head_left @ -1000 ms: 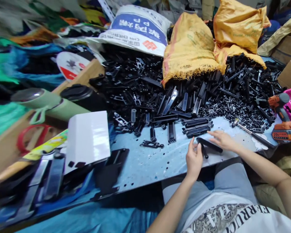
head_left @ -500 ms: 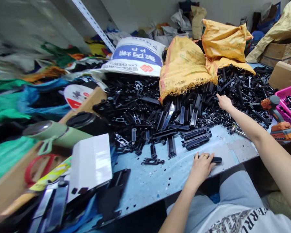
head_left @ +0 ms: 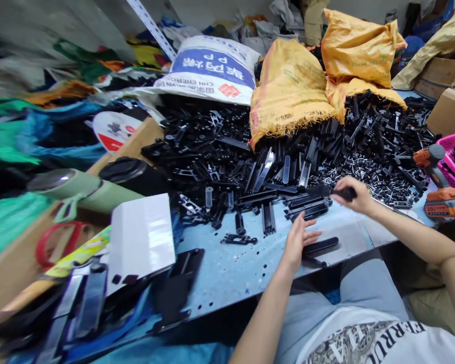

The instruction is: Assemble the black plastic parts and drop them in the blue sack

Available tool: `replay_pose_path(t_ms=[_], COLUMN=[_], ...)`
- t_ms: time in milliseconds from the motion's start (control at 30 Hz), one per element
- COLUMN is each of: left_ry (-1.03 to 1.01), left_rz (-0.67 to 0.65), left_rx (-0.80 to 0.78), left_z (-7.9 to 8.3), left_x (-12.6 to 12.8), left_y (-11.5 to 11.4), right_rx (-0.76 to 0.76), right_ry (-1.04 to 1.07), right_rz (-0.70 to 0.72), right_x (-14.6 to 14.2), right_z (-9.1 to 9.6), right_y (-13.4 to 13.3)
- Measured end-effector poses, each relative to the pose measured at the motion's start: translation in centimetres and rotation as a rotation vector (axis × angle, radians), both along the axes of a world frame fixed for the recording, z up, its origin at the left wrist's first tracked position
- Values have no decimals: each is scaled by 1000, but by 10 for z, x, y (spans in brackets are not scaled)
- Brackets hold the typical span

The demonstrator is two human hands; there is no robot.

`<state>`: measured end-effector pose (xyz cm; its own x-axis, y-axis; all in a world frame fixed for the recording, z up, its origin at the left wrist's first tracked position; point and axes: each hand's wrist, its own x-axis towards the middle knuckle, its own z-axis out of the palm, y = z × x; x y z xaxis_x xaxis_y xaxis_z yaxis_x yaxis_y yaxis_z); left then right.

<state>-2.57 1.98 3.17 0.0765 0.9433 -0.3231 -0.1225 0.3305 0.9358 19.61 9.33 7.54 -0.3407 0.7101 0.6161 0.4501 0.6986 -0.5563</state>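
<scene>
My right hand (head_left: 358,196) is raised above the front of the bench, its fingers closed round a black plastic piece (head_left: 344,193) that is partly hidden and blurred. My left hand (head_left: 298,240) is tilted on its side with the fingers stretched out and nothing in them. Just right of the left hand, a long black plastic strip (head_left: 321,245) lies near the bench edge, with another dark part partly behind it. A neat stack of black strips (head_left: 309,205) lies beyond the left fingertips.
A heap of black plastic parts (head_left: 227,141) spreads from a white sack (head_left: 216,68) and yellow sacks (head_left: 293,93). Small screws or pins (head_left: 367,177) lie in a pile. A cordless drill (head_left: 438,184) and pink basket (head_left: 453,149) are rightward; a green bottle (head_left: 87,189) lies left.
My right hand has come back from the heap toward me and now holds a black piece. My left hand has let go of the strip on the bench and lifted, fingers spread.
</scene>
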Motion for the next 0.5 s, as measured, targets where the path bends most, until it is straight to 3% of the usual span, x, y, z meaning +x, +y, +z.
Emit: replay_pose_path(t_ms=[67, 167, 267, 333, 400, 500], left_ry=[-265, -283, -127, -15, 125, 446], left_rz=[37, 161, 279, 255, 145, -61], left_rx=[-120, -80, 79, 180, 256, 383], left_z=[6, 9, 5, 1, -2, -8], left_x=[-1, -1, 12, 23, 27, 17], left_y=[7, 5, -8, -17, -20, -16], right_rx=[-113, -455, -780, -869, -856, -700], right_ry=[55, -59, -132, -213, -359, -622], right_rz=[254, 515, 476, 399, 340, 326], right_x=[-9, -11, -4, 1, 11, 33], right_z=[-7, -14, -15, -14, -13, -11], right_y=[-40, -73, -78, -76, -76, -78])
